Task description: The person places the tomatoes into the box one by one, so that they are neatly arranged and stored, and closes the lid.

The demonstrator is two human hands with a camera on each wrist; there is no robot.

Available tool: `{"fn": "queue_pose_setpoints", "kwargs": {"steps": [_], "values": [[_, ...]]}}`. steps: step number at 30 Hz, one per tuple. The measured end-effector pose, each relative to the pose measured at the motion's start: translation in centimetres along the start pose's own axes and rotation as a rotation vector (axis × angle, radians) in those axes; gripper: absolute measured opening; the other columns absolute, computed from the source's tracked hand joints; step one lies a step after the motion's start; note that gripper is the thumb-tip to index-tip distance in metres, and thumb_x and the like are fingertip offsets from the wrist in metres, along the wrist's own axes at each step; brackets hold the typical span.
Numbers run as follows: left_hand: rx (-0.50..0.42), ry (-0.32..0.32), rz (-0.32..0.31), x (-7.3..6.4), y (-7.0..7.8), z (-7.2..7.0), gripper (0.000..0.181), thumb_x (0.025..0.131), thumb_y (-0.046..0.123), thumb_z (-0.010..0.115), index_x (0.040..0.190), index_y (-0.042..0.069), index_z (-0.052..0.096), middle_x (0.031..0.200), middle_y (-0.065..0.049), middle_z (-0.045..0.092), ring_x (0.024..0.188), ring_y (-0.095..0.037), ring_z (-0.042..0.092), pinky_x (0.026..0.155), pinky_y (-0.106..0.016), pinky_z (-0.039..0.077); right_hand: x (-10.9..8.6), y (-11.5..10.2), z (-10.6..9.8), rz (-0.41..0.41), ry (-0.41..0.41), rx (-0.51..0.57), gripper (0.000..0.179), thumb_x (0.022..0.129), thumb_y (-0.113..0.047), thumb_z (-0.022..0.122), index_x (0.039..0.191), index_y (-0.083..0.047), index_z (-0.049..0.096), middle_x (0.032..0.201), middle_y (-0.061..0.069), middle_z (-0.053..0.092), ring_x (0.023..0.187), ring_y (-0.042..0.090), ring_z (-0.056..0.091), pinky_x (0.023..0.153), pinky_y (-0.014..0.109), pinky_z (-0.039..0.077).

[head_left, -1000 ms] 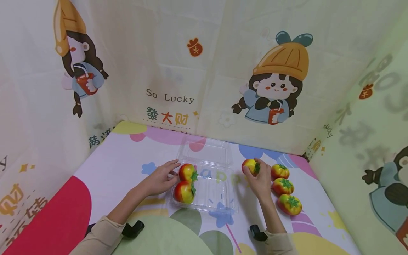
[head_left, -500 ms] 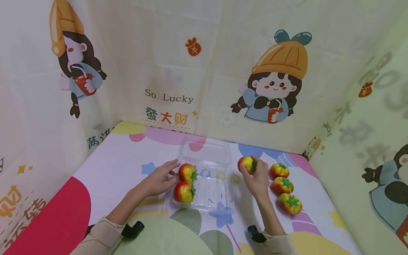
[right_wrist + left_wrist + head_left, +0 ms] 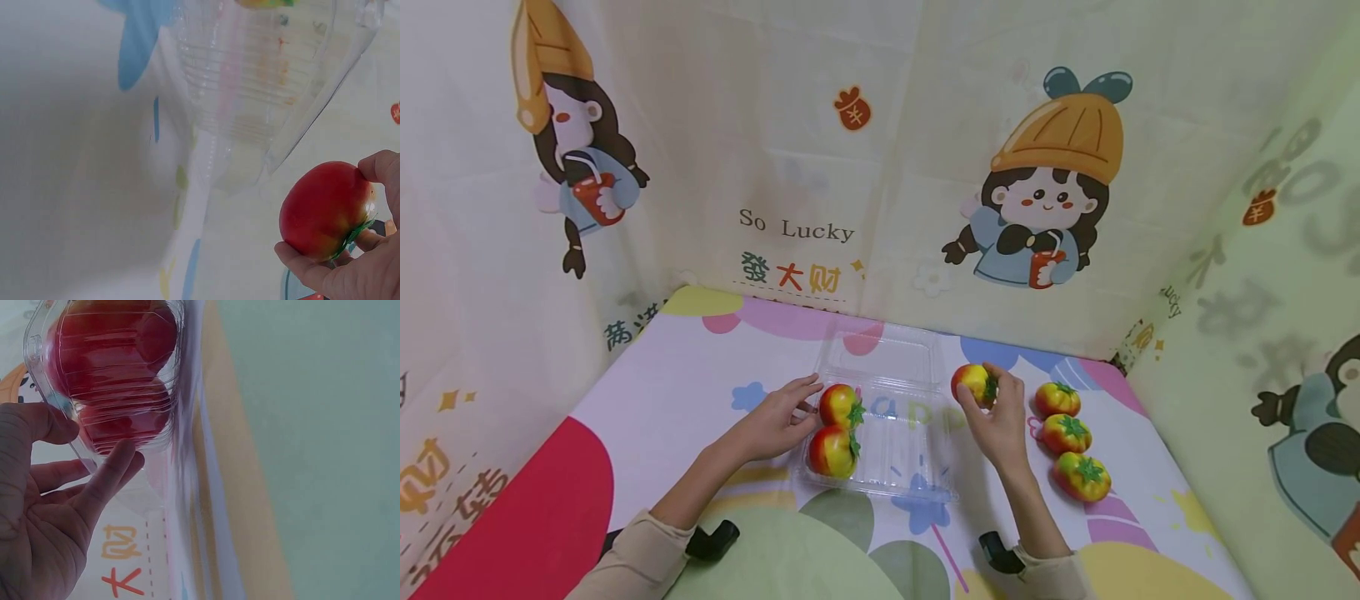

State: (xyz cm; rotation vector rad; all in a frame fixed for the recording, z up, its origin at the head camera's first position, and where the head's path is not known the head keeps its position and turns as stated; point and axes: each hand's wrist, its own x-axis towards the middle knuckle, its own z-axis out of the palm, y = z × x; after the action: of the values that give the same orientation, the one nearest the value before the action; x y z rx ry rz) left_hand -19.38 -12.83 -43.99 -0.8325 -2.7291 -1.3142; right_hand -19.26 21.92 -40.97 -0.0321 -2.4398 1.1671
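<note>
Okay, right hand (image 3: 1002,421) has one tomato-shaped fruit (image 3: 970,382) pinched between thumb and fingertips, held in the air just right of the clear plastic clamshell (image 3: 895,450). Stem axis of that fruit lies roughly sideways: smooth red base points left at the clamshell, green calyx (image 3: 356,237) points right, into the palm. Right wrist view agrees: calyx on the palm side, base away. Left hand (image 3: 781,419) is at the left edge of the clamshell, fingers relaxed and mostly straight, touching the rim; grip force can't tell. Clamshell sits on the worktop (image 3: 685,400), lid (image 3: 887,358) folded back flat on the far side, hinge line running left-right. Inside, at its left end: far fruit (image 3: 838,406) and near fruit (image 3: 832,452), touching, one behind the other, both lying over with calyxes to the right. Right of the right hand, a row of three fruits (image 3: 1066,435) runs far to near, slightly slanted, calyxes up. Cartoon-print cloth (image 3: 880,192) hangs behind.
</note>
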Motion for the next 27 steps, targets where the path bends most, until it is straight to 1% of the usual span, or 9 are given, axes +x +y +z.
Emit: {"fn": "queue_pose_setpoints", "kwargs": {"steps": [4,12,17,19,20,24,27], "values": [[0.002,0.001,0.004,0.0,0.0,0.0,0.055,0.095,0.008,0.061,0.146,-0.009,0.049,0.157,-0.027,0.04,0.109,-0.03,0.07,0.087,-0.037,0.061,-0.3,-0.4,0.1,-0.014,-0.004,0.003,0.059,0.092,-0.021,0.074,0.142,-0.001,0.051,0.133,0.021,0.049,0.111,0.03,0.052,0.085,0.024,0.051],[-0.002,-0.003,0.002,0.0,-0.1,0.1,0.054,0.095,0.007,0.06,0.146,-0.009,0.049,0.157,-0.027,0.039,0.11,-0.03,0.07,0.087,-0.036,0.061,-0.6,-1.4,0.2,-0.029,-0.016,0.04,0.059,0.092,-0.019,0.075,0.142,-0.001,0.051,0.133,0.02,0.048,0.109,0.028,0.054,0.087,0.024,0.052],[0.002,-0.003,0.001,0.0,-0.1,0.1,0.054,0.095,0.007,0.06,0.146,-0.008,0.049,0.157,-0.027,0.039,0.11,-0.031,0.07,0.087,-0.036,0.062,-1.0,-2.1,0.2,-0.029,-0.04,0.056,0.059,0.093,-0.02,0.074,0.143,-0.002,0.048,0.135,0.019,0.047,0.111,0.026,0.054,0.087,0.019,0.051],[0.002,-0.003,0.002,0.0,-0.1,0.1,0.054,0.095,0.007,0.06,0.146,-0.008,0.049,0.157,-0.026,0.039,0.11,-0.031,0.07,0.087,-0.037,0.061,-1.1,-2.3,0.3,-0.034,-0.045,0.062,0.059,0.093,-0.019,0.073,0.143,-0.002,0.048,0.134,0.019,0.046,0.11,0.026,0.054,0.088,0.022,0.052],[0.003,-0.003,0.002,0.0,-0.1,0.0,0.054,0.095,0.007,0.06,0.146,-0.008,0.049,0.157,-0.026,0.039,0.11,-0.031,0.07,0.087,-0.037,0.061,-1.2,-2.4,0.3,-0.037,-0.046,0.066,0.059,0.093,-0.019,0.073,0.143,-0.001,0.048,0.134,0.019,0.046,0.11,0.026,0.054,0.089,0.025,0.054],[0.001,-0.003,0.002,0.0,-0.1,0.0,0.054,0.095,0.007,0.06,0.146,-0.008,0.049,0.157,-0.027,0.039,0.11,-0.03,0.07,0.087,-0.037,0.061,-1.3,-2.7,0.5,-0.036,-0.049,0.079,0.059,0.093,-0.018,0.073,0.144,-0.001,0.047,0.134,0.019,0.046,0.113,0.029,0.054,0.096,0.043,0.057],[0.0,-0.003,0.002,0.0,-0.1,0.0,0.054,0.095,0.007,0.06,0.146,-0.009,0.049,0.157,-0.027,0.039,0.11,-0.03,0.07,0.087,-0.036,0.061,-1.4,-2.9,0.6,-0.025,-0.058,0.091,0.06,0.093,-0.019,0.073,0.144,-0.002,0.046,0.136,0.019,0.045,0.117,0.03,0.053,0.098,0.051,0.056]]}}
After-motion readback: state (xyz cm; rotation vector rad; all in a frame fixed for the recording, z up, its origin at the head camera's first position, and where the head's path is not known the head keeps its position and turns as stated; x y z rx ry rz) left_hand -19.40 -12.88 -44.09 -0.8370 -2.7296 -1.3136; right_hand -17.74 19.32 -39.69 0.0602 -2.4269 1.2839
